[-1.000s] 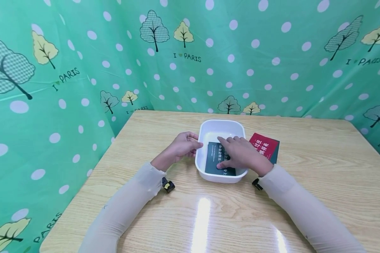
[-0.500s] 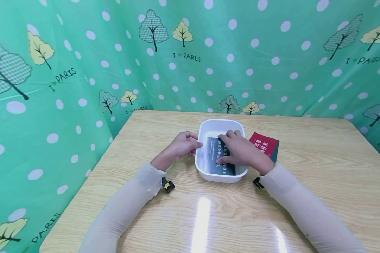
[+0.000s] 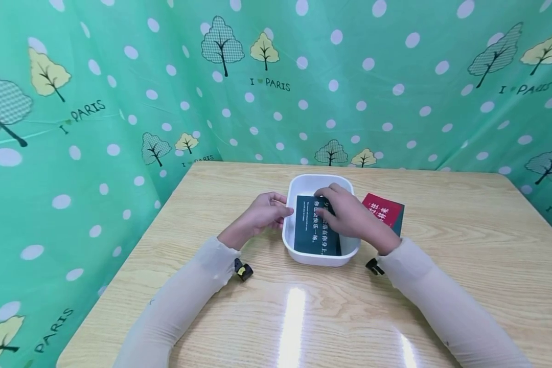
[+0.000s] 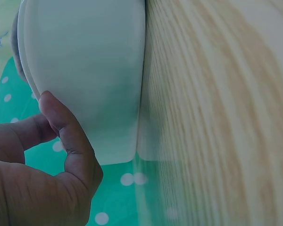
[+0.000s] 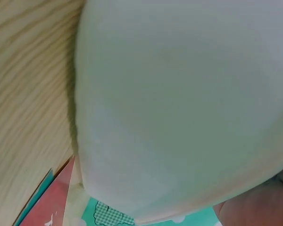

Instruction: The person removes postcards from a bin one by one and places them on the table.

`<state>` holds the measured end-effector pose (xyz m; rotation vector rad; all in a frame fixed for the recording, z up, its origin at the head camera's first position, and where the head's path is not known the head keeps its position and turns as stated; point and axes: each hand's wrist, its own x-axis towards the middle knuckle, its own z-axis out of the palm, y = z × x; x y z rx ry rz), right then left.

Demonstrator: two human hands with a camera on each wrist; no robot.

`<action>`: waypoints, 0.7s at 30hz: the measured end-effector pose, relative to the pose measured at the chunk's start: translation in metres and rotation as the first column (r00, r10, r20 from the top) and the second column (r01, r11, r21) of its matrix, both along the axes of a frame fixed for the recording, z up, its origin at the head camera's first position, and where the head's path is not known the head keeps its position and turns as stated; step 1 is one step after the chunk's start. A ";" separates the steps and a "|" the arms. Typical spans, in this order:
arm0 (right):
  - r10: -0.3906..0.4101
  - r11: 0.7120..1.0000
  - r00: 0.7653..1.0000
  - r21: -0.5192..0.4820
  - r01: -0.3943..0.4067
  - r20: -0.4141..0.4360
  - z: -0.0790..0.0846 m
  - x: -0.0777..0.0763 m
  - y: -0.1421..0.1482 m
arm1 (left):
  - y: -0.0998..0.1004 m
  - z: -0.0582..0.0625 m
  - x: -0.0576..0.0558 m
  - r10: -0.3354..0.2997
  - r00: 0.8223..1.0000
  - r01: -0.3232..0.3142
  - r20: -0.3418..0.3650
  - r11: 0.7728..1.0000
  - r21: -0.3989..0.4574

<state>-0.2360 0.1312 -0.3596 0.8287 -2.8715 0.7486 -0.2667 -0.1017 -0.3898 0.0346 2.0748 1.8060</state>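
Your left hand [image 3: 267, 211] pinches the tub [image 3: 321, 259]; your right hand [image 3: 349, 213], hold unclear, should edge-grip the light-looking booklet [image 3: 307, 232] beneath

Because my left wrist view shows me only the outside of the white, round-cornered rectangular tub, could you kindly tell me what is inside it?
Observer: Inside the tub is a dark teal rectangular card or booklet with white lettering.
Operator: Thank you; is anything beside the tub, on its right?
Observer: Yes, a red rectangular card or booklet with white lettering is there, partly hidden by the right forearm.
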 end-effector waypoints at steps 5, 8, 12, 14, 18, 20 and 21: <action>0.069 0.988 0.997 -0.140 -0.064 0.030 0.004 0.001 0.001 | 0.000 0.002 0.001 -0.005 1.000 0.005 0.000 1.000 0.005; 0.072 0.980 0.995 -0.188 -0.058 0.069 0.008 0.003 0.003 | 0.001 0.002 0.002 -0.004 1.000 0.004 -0.002 1.000 0.001; 0.053 0.972 0.994 -0.235 -0.029 0.097 0.016 0.006 0.006 | 0.001 0.002 0.003 -0.003 1.000 0.003 -0.006 1.000 -0.006; 0.045 0.968 0.996 -0.248 -0.023 0.083 0.019 0.007 0.009 | 0.001 0.003 0.003 -0.002 1.000 0.002 -0.004 1.000 -0.014; 0.039 0.963 0.999 -0.267 -0.031 0.024 0.026 0.005 0.017 | 0.001 0.002 0.003 -0.001 1.000 0.000 -0.003 1.000 -0.028; 0.039 0.957 0.999 -0.288 -0.040 -0.009 0.029 0.003 0.021 | 0.001 0.002 0.002 0.001 1.000 -0.001 -0.004 1.000 -0.031; 0.034 0.953 0.999 -0.301 -0.039 -0.024 0.031 0.002 0.024 | 0.000 0.002 0.002 0.003 1.000 -0.003 -0.005 1.000 -0.031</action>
